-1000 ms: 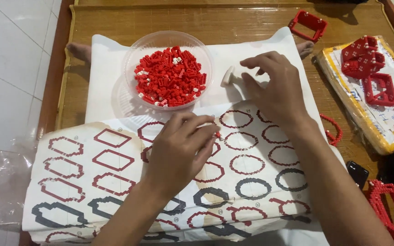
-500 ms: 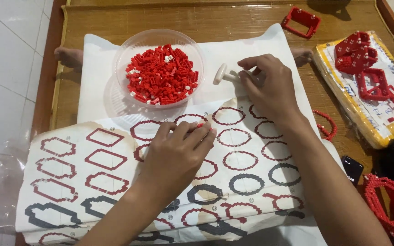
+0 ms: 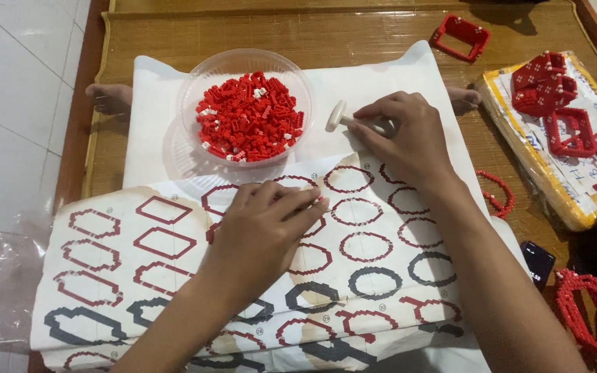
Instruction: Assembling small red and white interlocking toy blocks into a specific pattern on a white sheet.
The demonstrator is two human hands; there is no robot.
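Nearest to me, the printed pattern sheet lies spread over the bench, covered in red and dark ring and hexagon outlines. The left hand rests flat-ish on it, fingers drawn together and pinched at the tips near one red ring outline; whether a small piece sits between those fingertips I cannot tell. A little further on, the right hand is closed around a small white tool with a round flat head, holding it low over the white cloth just beside the sheet's top edge. Beyond both hands stands the clear bowl heaped with tiny red bricks, a few white ones mixed in. Off to the right are finished red brick frames on a yellow-edged board, and one more red frame at the far edge. I'd judge the work is at placing pieces on an outline; it calls for a careful fingertip set-down on the line.
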